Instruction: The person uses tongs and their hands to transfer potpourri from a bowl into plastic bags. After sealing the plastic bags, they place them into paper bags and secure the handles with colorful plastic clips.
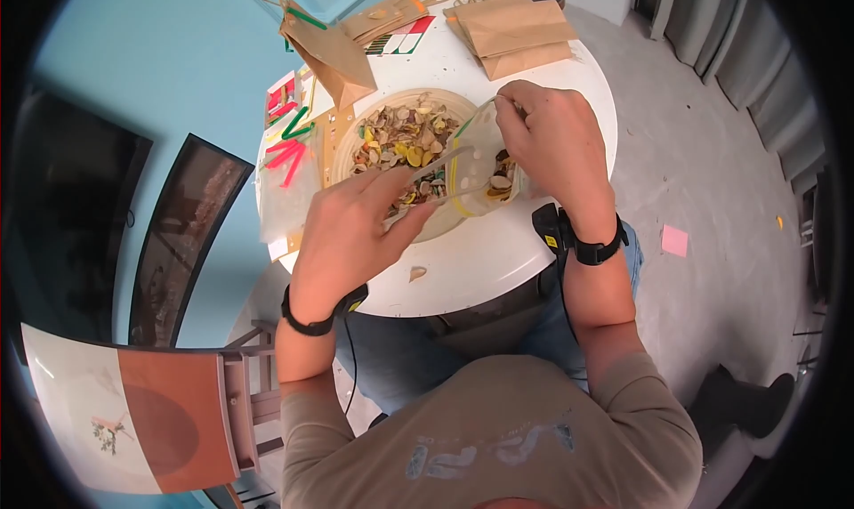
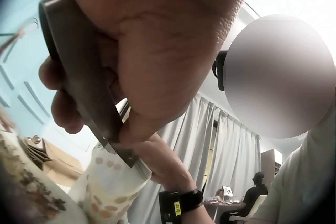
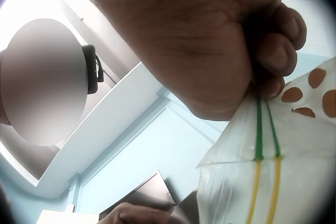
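Observation:
My left hand (image 1: 351, 220) holds a pair of metal tongs (image 2: 81, 61) near the bend, its arms pointing right. The tong tips reach into the mouth of a clear plastic zip bag (image 1: 471, 173) with brown dots and a green-and-yellow zip strip. At the bag's upper edge, my right hand (image 1: 556, 135) pinches the plastic between thumb and curled fingers. Mixed dried pieces (image 1: 400, 135), brown, cream and yellow, fill a wide round bowl (image 1: 458, 104) beneath. Some similar pieces show through the bag's lower right side.
Brown paper bags (image 1: 516, 39) stand at the back of the round white table (image 1: 498, 278). Pink and green strips (image 1: 286, 157) lie at its left side, by a clear plastic sheet. One loose piece (image 1: 417, 274) lies near the front edge.

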Motion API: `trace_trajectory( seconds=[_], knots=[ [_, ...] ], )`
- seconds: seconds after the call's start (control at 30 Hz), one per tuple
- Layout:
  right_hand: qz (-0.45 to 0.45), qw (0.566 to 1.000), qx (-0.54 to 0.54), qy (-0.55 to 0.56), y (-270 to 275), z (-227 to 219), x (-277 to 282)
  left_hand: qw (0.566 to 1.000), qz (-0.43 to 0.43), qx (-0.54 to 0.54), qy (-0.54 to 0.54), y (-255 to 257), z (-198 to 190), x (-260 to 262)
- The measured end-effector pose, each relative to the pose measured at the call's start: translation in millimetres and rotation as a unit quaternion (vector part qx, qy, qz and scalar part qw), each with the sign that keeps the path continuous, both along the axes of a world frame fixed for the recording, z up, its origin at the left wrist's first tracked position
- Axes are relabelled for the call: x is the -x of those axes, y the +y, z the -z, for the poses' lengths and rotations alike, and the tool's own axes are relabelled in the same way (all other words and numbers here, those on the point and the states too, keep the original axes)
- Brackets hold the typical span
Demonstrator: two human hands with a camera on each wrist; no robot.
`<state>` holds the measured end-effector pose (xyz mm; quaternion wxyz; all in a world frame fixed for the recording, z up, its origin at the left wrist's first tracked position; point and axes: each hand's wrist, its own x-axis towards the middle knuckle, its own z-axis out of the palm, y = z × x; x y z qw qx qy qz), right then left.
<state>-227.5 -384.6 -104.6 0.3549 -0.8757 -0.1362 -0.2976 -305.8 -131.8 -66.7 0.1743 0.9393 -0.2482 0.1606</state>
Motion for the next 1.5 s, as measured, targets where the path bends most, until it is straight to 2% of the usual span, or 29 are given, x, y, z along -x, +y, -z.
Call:
trace_trajectory(
  seconds=[0.17,0.33,0.53,0.73,1.03,1.27,1.5],
  knots=[
    [-0.003,1.000,-0.011,0.001,-2,2,2,0.995,-0.074,0.030,0.062,41,22,40],
    [-0.004,1.000,0.000,-0.005,-2,4,4,0.984,-0.111,0.015,0.138,71,65,80],
    [-0.004,1.000,0.007,-0.005,4,3,4,0.975,-0.138,0.015,0.174,79,96,106],
    [-0.005,1.000,0.011,-0.002,8,3,5,0.975,-0.146,0.012,0.166,84,102,111],
    [-0.006,1.000,0.012,0.006,7,3,5,0.980,-0.131,0.005,0.150,84,102,109],
    [-0.011,1.000,0.008,0.013,6,3,4,0.990,-0.106,0.030,0.087,65,47,85],
    [-0.007,1.000,0.006,0.013,4,0,5,0.999,0.007,0.029,-0.011,20,16,17]
  ],
)
